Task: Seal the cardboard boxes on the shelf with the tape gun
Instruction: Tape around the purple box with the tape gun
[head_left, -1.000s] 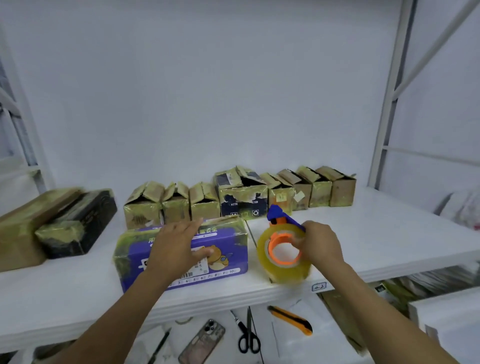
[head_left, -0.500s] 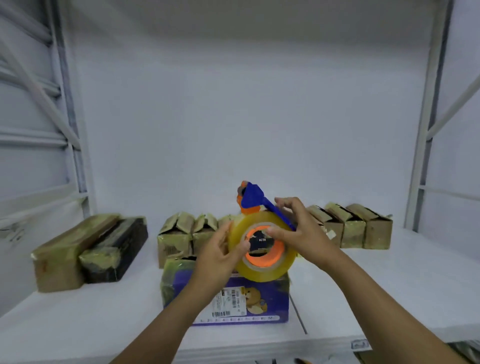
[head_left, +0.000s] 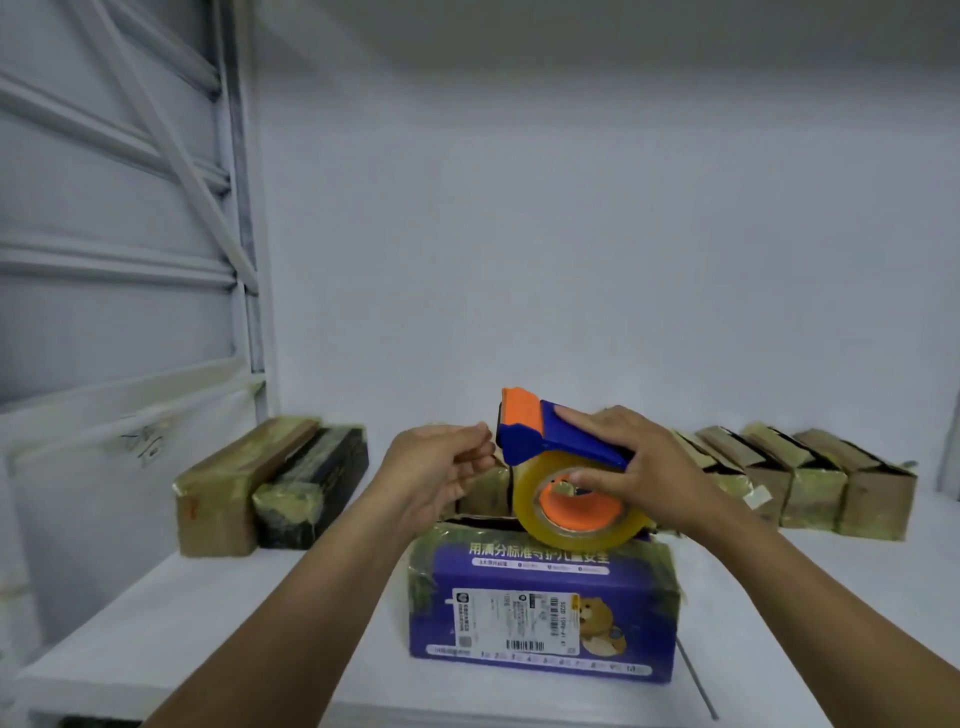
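Tape gun (head_left: 561, 441) (blue body, orange nose and hub) was up off the shelf, held over the purple box (head_left: 540, 597) with its nose pointing left. Its tape roll (head_left: 527, 499) of clear yellowish tape hung at the box's top rear edge; couldn't tell if they touched. Right hand (head_left: 639, 467) gripped the tape gun, fingers laid over the blue body and thumb hooked into the orange hub. Left hand (head_left: 436, 473) sat just left of the nose with fingers curled and fingertips bunched near the blade end. Couldn't tell whether they pinched a tape end or nothing.

Purple box stood near the front of the white shelf (head_left: 208, 623), label and bear print facing the camera. Behind it a row of small cardboard boxes (head_left: 810, 478) ran along the back wall, mostly visible to the right, flaps up. Well to the left, a brown box (head_left: 218, 493) and a black box (head_left: 306, 483) lay side by side, touching, both glossy with tape. Shelf upright (head_left: 244, 208) with diagonal braces stood at far left.
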